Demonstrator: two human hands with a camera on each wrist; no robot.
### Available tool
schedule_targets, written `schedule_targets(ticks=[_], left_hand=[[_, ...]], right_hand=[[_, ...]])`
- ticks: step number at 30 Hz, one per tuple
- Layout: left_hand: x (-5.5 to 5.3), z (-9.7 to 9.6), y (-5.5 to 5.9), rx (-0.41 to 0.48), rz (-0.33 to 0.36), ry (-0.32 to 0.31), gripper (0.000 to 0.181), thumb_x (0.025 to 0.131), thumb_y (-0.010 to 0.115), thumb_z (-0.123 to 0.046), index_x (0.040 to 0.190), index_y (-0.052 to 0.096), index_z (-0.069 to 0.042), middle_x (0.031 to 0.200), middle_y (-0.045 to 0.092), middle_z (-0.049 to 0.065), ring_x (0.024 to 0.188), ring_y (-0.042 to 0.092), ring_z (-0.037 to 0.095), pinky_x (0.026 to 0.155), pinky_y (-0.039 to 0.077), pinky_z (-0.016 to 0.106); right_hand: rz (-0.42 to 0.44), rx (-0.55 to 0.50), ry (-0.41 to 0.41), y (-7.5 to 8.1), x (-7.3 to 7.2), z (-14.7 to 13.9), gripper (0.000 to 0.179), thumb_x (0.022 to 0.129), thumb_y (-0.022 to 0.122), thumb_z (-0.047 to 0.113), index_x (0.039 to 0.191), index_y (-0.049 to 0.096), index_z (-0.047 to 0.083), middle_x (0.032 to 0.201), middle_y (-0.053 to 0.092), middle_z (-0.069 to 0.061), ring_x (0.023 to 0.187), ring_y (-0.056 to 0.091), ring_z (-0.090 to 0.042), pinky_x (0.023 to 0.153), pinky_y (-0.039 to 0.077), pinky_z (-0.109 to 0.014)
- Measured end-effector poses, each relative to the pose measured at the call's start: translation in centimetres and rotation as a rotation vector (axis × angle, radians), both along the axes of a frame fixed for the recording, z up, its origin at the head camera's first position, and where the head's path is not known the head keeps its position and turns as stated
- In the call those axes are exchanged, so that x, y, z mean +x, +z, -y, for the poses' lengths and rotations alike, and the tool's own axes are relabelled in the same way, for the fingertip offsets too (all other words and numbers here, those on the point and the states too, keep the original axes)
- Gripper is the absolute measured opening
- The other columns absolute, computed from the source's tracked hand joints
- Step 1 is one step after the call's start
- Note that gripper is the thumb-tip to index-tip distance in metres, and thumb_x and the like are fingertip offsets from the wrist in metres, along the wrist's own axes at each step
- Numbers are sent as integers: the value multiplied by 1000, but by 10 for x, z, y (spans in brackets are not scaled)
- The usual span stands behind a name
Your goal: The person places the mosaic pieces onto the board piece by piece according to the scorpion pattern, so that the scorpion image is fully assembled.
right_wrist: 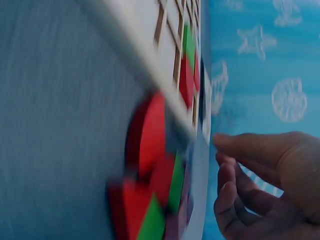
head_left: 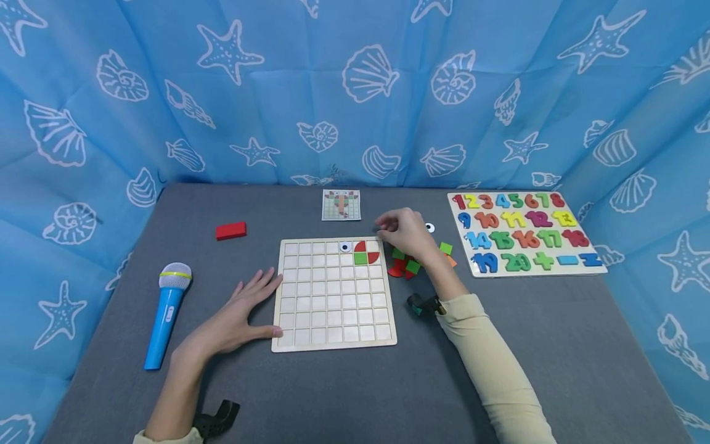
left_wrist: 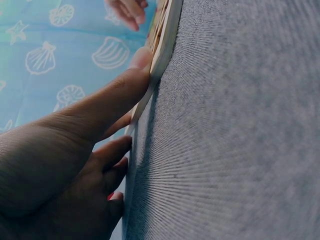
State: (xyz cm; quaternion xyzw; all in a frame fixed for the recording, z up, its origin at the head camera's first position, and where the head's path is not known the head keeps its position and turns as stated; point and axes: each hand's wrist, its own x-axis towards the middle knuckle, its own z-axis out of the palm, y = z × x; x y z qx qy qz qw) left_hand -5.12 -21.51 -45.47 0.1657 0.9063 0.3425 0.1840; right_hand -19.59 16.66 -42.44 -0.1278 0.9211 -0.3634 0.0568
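In the head view a pale wooden grid board point(head_left: 333, 296) lies on the table. Near its top right sit a white eye tile point(head_left: 345, 246), a green square point(head_left: 360, 258) and two red quarter-round tiles point(head_left: 373, 257). My left hand point(head_left: 244, 311) rests spread along the board's left edge, thumb and fingertips touching the rim. Above the board's far right corner hovers my right hand point(head_left: 407, 233), its fingers loosely bent; no piece shows between them in the right wrist view point(right_wrist: 260, 185). Beside the board, partly under that arm, lies a pile of red and green tiles point(head_left: 412, 266).
Behind the board lies a small pattern card point(head_left: 341, 205). At left are a red block point(head_left: 230, 231) and a blue toy microphone point(head_left: 167, 314). A number puzzle board point(head_left: 468, 267) stands at the right. Another eye tile point(head_left: 429, 227) is near the pile. A blue curtain point(head_left: 305, 92) surrounds the table.
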Motion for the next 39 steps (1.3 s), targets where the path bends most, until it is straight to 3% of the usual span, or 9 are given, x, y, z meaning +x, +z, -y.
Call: schedule_targets(ticks=[5,10,15,20,28,34,39], left_hand=[[-1,0,0,1,-6,-6,108,87,90,-47,172,33,-14,182,19,20,170,8,50,132,5,79],[-1,0,-1,-4,-6,-4,108,87,90,-47,172,33,-14,182,20,19,170,8,50,132,4,78],[-1,-1,-1,-1,-7,-4,108,87,90,-47,172,33,-14,182,20,20,170,9,50,132,5,78],[-1,0,-1,-4,3,-2,108,86,90,-47,172,32,-14,182,19,19,170,8,49,132,4,78],[-1,-2,-1,-8,-5,-6,109,87,89,-49,172,32,-14,182,19,21,169,9,51,131,5,79],[0,-2,1,-13,-13,-5,109,86,90,-49,172,32,-14,182,20,20,169,9,51,131,6,79],[0,-1,2,-5,-14,-3,109,86,90,-49,172,33,-14,182,20,20,169,9,51,131,5,79]], right_hand=[[24,97,-125,-3,-6,-28,30,98,81,15,122,78,-2,113,80,-22,100,76,-33,92,64,-48],[84,150,-158,-6,-8,-39,32,97,83,23,116,78,-2,111,80,-21,95,75,-30,84,64,-42],[89,135,-131,-7,-8,-41,22,97,82,19,109,76,1,104,78,-18,87,71,-26,77,61,-34],[22,68,-107,-7,-5,-37,15,100,77,11,111,74,2,105,78,-19,92,73,-30,84,64,-42],[-12,-107,-2,5,9,-14,23,100,74,2,123,76,-1,120,79,-21,110,79,-38,96,66,-53],[-33,-103,60,7,22,6,19,100,74,4,118,80,2,115,81,-18,98,82,-33,80,67,-43],[6,-106,145,7,29,19,21,100,72,4,119,81,2,115,80,-18,89,82,-27,72,63,-34]])
